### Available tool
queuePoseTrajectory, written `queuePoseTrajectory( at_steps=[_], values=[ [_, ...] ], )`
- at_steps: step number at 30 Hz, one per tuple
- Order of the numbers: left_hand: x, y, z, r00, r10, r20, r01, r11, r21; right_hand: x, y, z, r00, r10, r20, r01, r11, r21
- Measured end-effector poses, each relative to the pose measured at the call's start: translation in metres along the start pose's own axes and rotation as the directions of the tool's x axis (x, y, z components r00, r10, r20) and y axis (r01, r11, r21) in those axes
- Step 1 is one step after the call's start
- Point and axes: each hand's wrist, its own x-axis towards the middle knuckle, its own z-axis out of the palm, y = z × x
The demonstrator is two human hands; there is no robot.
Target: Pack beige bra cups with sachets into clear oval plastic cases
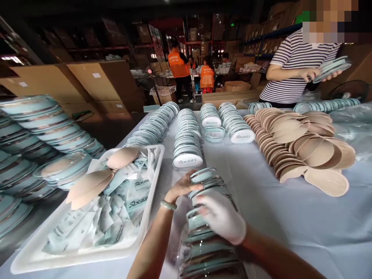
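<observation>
White-covered table (290, 232) fills the lower and right frame. Upper left: brown cartons (95, 83) behind a heap of stacked teal cases (37, 131) running down the left edge. Upper right: a person in a striped shirt (293, 66) stands at the table's far side, holding round cases. Right of centre: a spread of overlapping beige pads (302, 147). Lower left: a white tray (87, 254) of printed sachets (116, 209), with a few beige pads lying on top. Centre: several rows of round cases (187, 135) lying on edge, lids reading "Sbeauty".

Bottom centre — a row of clear-lidded teal cases (203, 240) lies along the table toward the camera. Left hand (181, 188), bare with a green bangle on the wrist, rests fingers on the row's far end, lightly pressing — not closed around anything. Right hand (222, 217), in a white glove, lies palm-down across the row's middle, fingers curved over the cases.
</observation>
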Motion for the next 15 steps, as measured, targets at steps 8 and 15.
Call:
queuePoseTrajectory(
  at_steps=[8,15],
  values=[
    [-0.070,-0.018,0.069,0.753,0.078,-0.653,0.016,0.990,0.137,-0.075,0.071,-0.032,0.666,0.703,0.249,-0.737,0.569,0.364],
    [-0.090,-0.003,0.069,0.971,-0.074,-0.226,0.042,0.988,-0.146,-0.060,0.068,-0.027,0.672,0.650,0.354,-0.740,0.595,0.312]
  ],
)
